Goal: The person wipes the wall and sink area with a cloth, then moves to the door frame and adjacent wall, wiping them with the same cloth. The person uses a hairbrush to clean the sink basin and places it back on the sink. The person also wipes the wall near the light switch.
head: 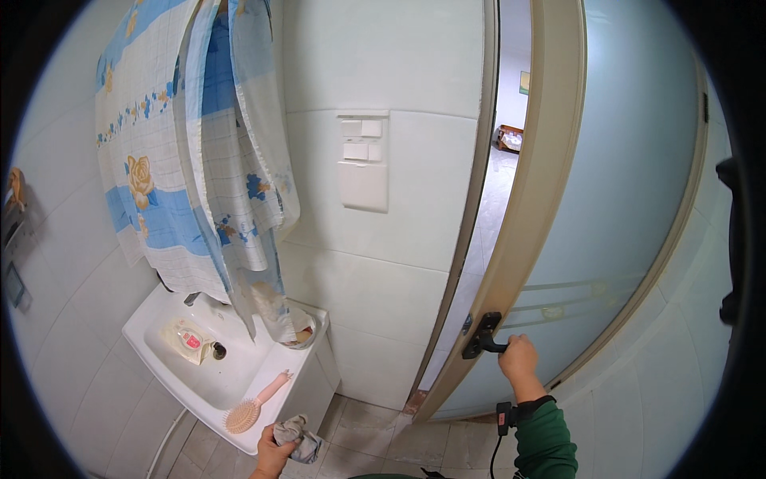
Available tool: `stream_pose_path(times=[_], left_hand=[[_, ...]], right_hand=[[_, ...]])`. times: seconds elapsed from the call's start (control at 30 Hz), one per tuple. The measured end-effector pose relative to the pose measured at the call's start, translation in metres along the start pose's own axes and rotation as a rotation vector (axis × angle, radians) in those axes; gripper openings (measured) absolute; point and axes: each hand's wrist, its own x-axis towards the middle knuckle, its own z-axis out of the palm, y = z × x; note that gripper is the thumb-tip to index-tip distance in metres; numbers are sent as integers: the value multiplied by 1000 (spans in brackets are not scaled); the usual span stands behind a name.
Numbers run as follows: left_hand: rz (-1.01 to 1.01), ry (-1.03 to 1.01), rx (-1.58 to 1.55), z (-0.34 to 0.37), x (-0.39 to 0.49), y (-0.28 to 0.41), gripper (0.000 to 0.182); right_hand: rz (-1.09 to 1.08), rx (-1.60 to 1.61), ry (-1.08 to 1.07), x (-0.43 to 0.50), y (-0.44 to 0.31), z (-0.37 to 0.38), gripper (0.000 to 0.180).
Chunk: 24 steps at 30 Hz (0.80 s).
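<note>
My right hand point(519, 359) is closed around the black lever handle point(493, 345) of a door with a tan frame point(538, 179) and frosted glass; the door stands partly open. A crumpled grey cloth point(299, 438) is gripped in my left hand point(275, 450), low in the view beside the washbasin's front corner. Just above that hand, a pink hairbrush point(244, 415) lies bristles up on the rim of the white washbasin point(239, 380). Inside the basin, near the drain, rests a packet point(190, 340) with a pink label.
A blue and white flowered curtain point(161, 221) hangs over the basin's back, partly covering a round container point(306, 335) at its corner. White switches point(362, 152) sit on the tiled wall. Through the door gap another room shows. A cable point(495, 458) hangs from a small black device point(504, 418) at my right wrist.
</note>
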Motion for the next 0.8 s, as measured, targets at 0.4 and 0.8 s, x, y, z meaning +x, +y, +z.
stream_pose_path(times=[0.4, 0.8], left_hand=[[4, -1, -10, -15, 5, -17, 47], [14, 56, 41, -26, -3, -17, 47]], right_hand=[[2, -20, -4, 9, 1, 10, 12], [57, -25, -11, 24, -5, 17, 19]])
